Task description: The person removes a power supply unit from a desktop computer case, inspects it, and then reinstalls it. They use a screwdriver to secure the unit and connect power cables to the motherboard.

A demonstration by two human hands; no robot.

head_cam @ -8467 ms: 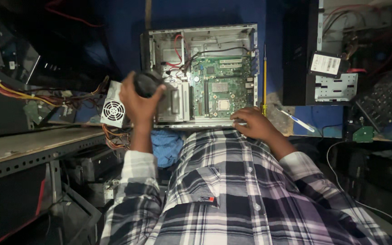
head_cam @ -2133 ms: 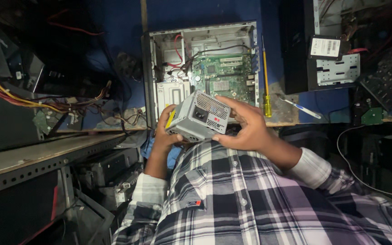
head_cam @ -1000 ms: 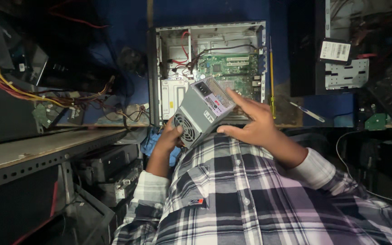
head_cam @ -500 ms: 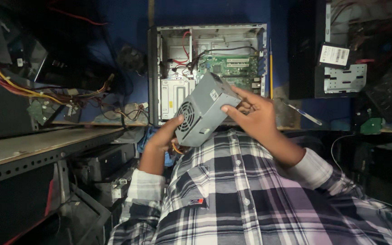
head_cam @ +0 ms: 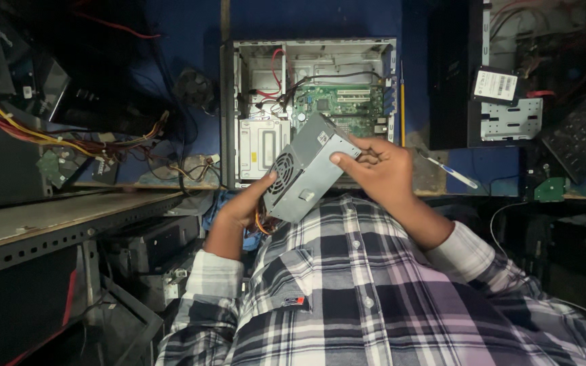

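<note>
Both hands grip the grey power supply [head_cam: 304, 169] tilted: left hand [head_cam: 242, 207] cups its near fan end, right hand [head_cam: 381, 169] clasps the far end above the open computer case [head_cam: 306, 54].

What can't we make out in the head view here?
- Power supply unit: underside and cable exit hidden behind the left hand and the box itself.
- Right hand: palm turned away, grip contact unseen.
- Open computer case: lower edge covered by the unit; board parts too small.
- Left shelves: too dark.

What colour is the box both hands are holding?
Grey metal power supply box with a round fan grille; head view.
</note>
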